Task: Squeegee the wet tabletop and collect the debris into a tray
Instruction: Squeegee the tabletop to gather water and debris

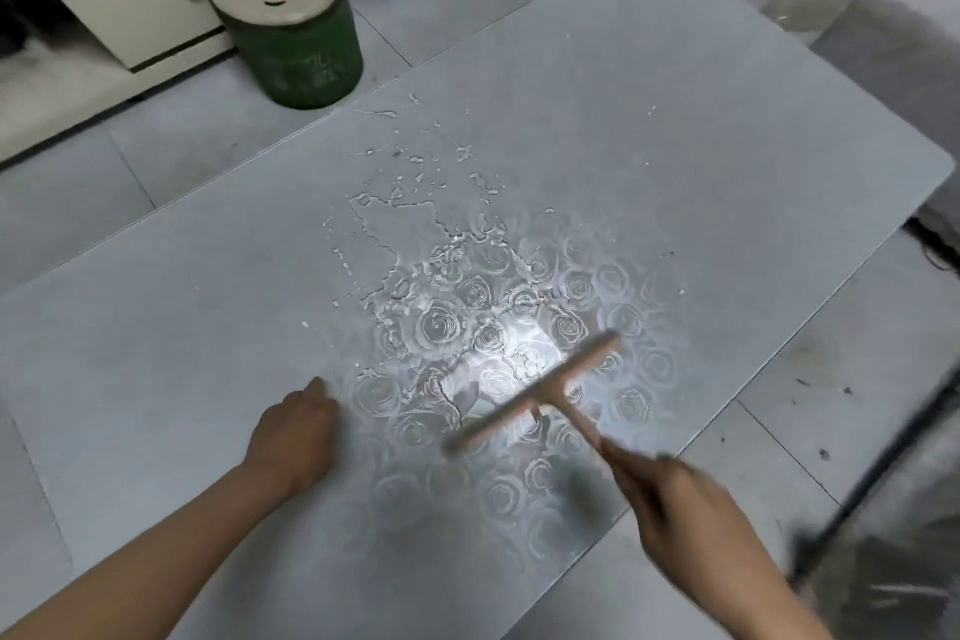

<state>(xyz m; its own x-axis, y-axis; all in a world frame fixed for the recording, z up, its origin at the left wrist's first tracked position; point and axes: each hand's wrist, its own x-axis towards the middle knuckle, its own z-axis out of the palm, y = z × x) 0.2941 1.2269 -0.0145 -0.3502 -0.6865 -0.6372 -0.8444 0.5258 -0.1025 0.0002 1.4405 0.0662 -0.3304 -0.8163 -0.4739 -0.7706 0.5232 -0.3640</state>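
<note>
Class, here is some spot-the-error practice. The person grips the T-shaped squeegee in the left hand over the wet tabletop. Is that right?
Not quite. The head view shows the right hand gripping the squeegee by its handle, while the left hand rests on the tabletop beside the water. The rest of the statement stands.

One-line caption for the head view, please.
The right hand holds a pink squeegee over the puddled grey tabletop while the left hand rests on the surface nearby.
</note>
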